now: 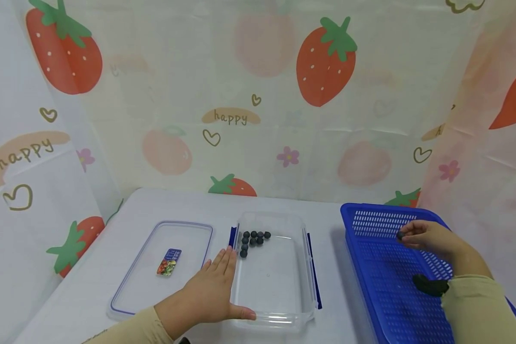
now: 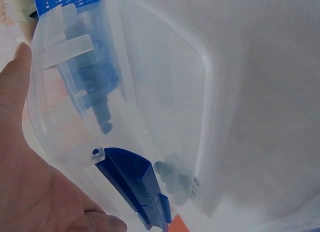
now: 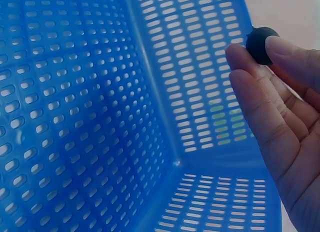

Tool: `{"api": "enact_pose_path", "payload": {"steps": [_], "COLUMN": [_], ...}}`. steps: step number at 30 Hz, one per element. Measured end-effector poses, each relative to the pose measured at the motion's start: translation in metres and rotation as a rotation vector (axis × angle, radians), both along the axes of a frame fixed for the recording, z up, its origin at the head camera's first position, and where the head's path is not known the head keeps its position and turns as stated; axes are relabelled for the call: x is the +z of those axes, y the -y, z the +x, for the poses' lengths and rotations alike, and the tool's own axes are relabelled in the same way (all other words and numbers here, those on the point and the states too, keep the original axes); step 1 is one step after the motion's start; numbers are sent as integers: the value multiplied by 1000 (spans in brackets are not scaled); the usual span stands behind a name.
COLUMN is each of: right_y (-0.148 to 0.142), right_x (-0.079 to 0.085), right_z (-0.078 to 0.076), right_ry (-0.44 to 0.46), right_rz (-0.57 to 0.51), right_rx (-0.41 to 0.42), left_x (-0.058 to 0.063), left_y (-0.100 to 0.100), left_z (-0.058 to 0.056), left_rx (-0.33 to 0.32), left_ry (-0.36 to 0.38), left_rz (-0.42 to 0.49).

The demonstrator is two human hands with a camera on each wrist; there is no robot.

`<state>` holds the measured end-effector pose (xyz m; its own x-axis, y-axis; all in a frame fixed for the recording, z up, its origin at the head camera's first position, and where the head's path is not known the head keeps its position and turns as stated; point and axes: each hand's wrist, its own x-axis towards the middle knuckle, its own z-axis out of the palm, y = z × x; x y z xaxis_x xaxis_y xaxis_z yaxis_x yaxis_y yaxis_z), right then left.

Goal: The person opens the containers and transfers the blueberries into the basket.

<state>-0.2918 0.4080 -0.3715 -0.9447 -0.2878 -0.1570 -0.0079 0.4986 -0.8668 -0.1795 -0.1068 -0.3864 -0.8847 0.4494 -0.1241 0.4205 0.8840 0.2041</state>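
My right hand (image 1: 432,240) is over the far part of the blue basket (image 1: 367,282), pinching one blueberry (image 3: 261,45) between thumb and fingers. With fingers straight and thumb spread, my left hand (image 1: 210,289) rests against the left side and near-left corner of a clear plastic container (image 1: 266,286). Several blueberries (image 1: 253,237) sit in the container's far left part, in a row along the left wall and beside the far wall. The left wrist view shows the container's wall and a blue clip (image 2: 135,179) by the hand.
Left of the container lies its clear lid (image 1: 142,274) with a blue-edged rim and a colourful label (image 1: 169,262). A second blue clip (image 1: 315,272) hangs along the container's right side. A dark object (image 1: 430,285) shows beside the right sleeve. Strawberry-patterned cloth (image 1: 284,119) surrounds the white table (image 1: 189,205).
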Motion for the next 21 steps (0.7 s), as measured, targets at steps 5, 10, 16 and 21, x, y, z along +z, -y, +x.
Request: {"api": "enact_pose_path", "payload": {"steps": [5, 10, 16, 21], "right_y": [-3, -5, -6, 0], "right_x": [-2, -3, 0, 8], "right_z": [-1, -1, -1, -1], "right_ry": [13, 18, -16, -52], "right_rz": [-9, -32, -71, -149], "right_rx": [9, 9, 27, 47], "left_x": [-1, 0, 0, -3], "left_y": [0, 1, 1, 1], "left_z": [-1, -1, -1, -2], "left_rx": [2, -1, 0, 2], "left_ry": [3, 6, 15, 17], "left_rz": [-6, -1, 2, -2]}}
